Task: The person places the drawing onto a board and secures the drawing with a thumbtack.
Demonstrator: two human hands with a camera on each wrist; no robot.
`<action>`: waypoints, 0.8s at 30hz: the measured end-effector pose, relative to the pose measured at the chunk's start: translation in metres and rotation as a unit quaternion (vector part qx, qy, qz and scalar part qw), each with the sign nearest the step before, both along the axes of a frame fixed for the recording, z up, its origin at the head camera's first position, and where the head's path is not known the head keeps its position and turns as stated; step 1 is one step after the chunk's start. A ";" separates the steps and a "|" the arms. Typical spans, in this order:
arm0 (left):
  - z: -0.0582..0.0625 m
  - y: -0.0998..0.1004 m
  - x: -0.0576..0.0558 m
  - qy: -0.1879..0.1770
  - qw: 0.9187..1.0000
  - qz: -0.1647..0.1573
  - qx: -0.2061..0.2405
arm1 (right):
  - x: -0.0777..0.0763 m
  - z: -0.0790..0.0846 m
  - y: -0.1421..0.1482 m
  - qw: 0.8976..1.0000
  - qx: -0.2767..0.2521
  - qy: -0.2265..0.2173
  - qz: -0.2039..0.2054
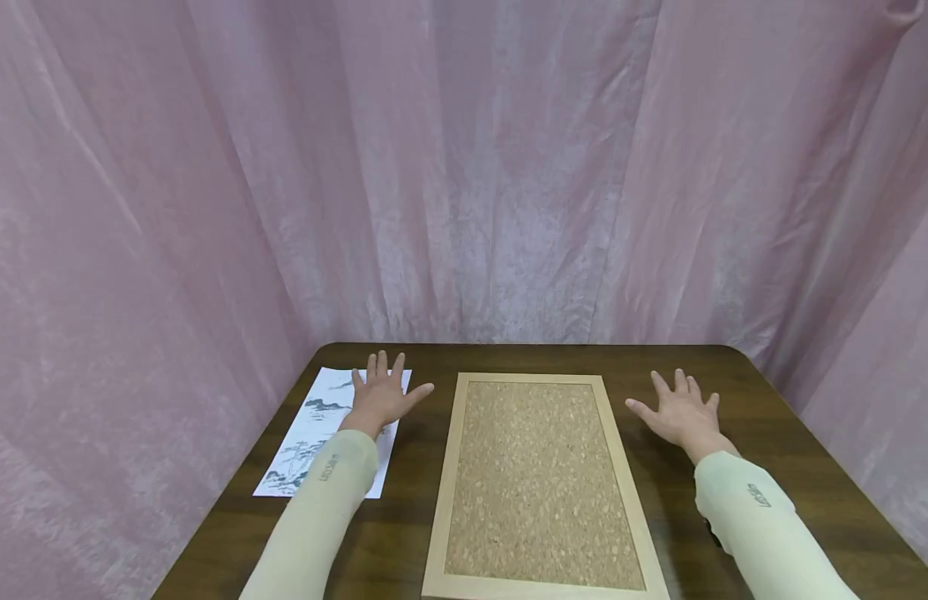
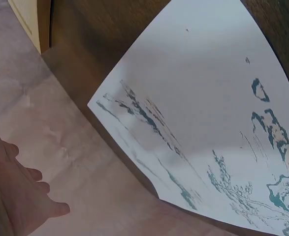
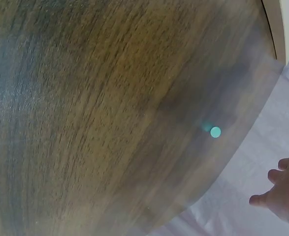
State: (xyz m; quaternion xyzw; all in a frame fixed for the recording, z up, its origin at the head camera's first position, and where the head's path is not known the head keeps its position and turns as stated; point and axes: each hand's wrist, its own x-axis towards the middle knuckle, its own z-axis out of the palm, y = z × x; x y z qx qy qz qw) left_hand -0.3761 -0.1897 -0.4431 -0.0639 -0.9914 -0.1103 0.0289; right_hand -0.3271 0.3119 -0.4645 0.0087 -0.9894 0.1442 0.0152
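My left hand (image 1: 381,400) is held out with its fingers spread, over the upper right part of a white sheet with a printed ink landscape (image 1: 306,446). In the left wrist view the sheet (image 2: 193,98) shows hills and trees, and the hand (image 2: 16,191) appears apart from it. To the right lies a cork board (image 1: 542,483) in a pale wooden frame. Beyond its right side my right hand (image 1: 683,412) is stretched out, fingers spread, holding nothing. A small round teal thing (image 3: 215,132), perhaps a pushpin, stands on the table near that hand in the right wrist view.
Everything rests on a dark brown wooden table (image 1: 801,467) with rounded far corners. Pink curtains (image 1: 509,167) hang behind it and along both sides. Pale long sleeves (image 1: 321,500) cover both arms. Something dark shows under the right sleeve.
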 end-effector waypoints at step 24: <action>0.004 -0.041 -0.004 -0.015 0.998 0.035 0.050 | 0.003 0.007 0.020 1.000 -0.019 0.012 -0.019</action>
